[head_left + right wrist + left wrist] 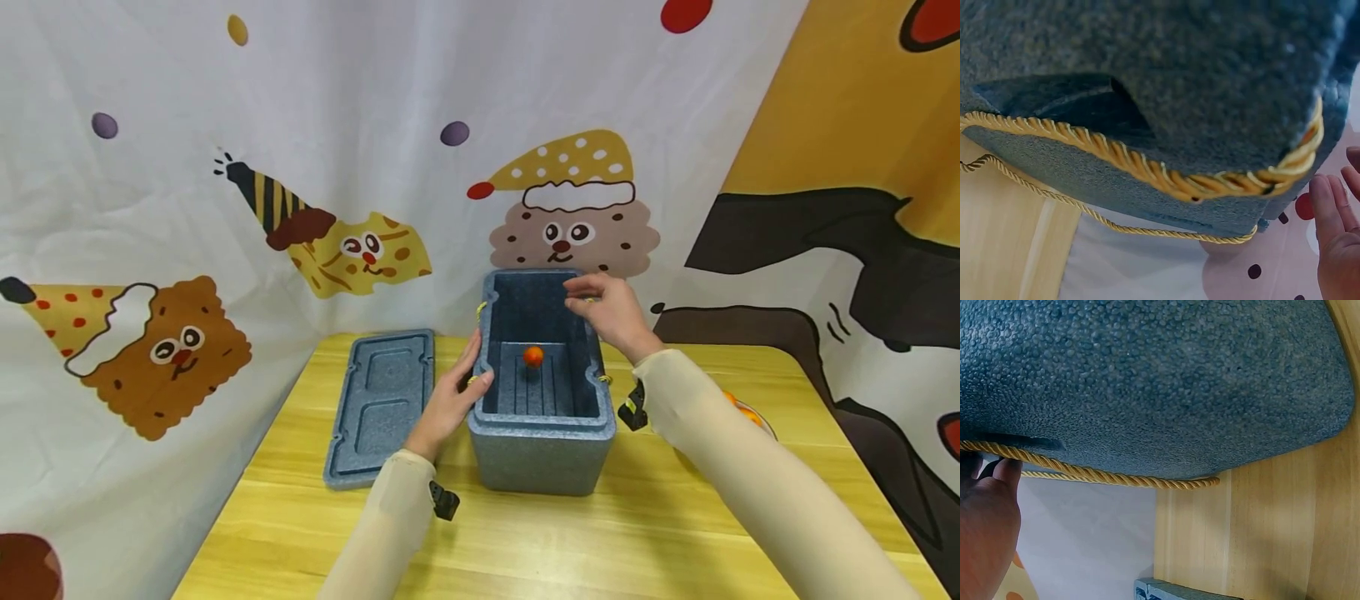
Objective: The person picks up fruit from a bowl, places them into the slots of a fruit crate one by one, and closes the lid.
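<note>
While the wood-grain surface (487, 550) carries the rest, the blue-grey box (540, 462) stands on it uncovered, near the middle. Lid (382, 408) lies flat just left of it. Dish (768, 425) at right, partly hidden, holds orange pieces (750, 415). Left hand (447, 402) flat, fingers laid along box's left wall, thumb at rim. Right hand (611, 310) released, empty, by the right rim. Yellow rope (1141, 169) on the box's sides. Orange-red ball (533, 357) inside the box; can't tell if touching bottom.

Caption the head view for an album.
Left hand touching an open grey box, right hand near its rim, orange object inside.
</note>
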`<action>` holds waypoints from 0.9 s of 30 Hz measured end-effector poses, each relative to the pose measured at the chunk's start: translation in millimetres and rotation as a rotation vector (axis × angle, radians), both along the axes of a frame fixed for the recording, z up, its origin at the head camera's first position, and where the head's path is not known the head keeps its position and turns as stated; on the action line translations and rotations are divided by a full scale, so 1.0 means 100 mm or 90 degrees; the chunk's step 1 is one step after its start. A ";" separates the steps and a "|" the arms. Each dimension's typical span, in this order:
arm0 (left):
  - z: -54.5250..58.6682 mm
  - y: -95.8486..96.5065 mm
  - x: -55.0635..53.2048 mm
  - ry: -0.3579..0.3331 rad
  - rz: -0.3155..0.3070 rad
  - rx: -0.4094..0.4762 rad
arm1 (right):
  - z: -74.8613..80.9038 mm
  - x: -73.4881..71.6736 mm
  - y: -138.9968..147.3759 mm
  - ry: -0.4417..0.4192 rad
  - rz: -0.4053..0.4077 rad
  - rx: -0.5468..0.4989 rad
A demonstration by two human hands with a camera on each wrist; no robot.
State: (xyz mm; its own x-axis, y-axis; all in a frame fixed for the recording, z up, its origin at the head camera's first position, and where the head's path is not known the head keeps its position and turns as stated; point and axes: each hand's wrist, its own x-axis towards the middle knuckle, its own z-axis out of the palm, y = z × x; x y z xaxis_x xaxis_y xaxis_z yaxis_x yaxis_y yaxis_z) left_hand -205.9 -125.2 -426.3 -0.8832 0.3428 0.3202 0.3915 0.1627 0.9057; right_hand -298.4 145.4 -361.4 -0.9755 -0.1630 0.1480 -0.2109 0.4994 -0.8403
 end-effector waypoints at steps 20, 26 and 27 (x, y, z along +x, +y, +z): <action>0.00 0.00 -0.01 -0.003 0.009 -0.015 | 0.03 0.12 0.09 0.008 0.016 0.013; 0.02 -0.02 0.01 -0.014 0.008 -0.014 | 0.03 0.15 0.17 0.007 0.013 -0.014; 0.02 -0.01 0.01 -0.014 0.006 -0.015 | 0.03 0.16 0.20 0.009 0.008 -0.017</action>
State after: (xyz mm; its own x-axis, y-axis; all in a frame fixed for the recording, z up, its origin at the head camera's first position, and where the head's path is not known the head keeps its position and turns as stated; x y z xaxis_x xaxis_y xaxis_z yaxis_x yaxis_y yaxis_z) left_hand -205.0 -126.5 -424.7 -0.8931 0.3416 0.2927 0.3698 0.1871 0.9101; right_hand -282.2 165.1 -358.5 -0.9709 -0.1718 0.1666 -0.2297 0.4741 -0.8500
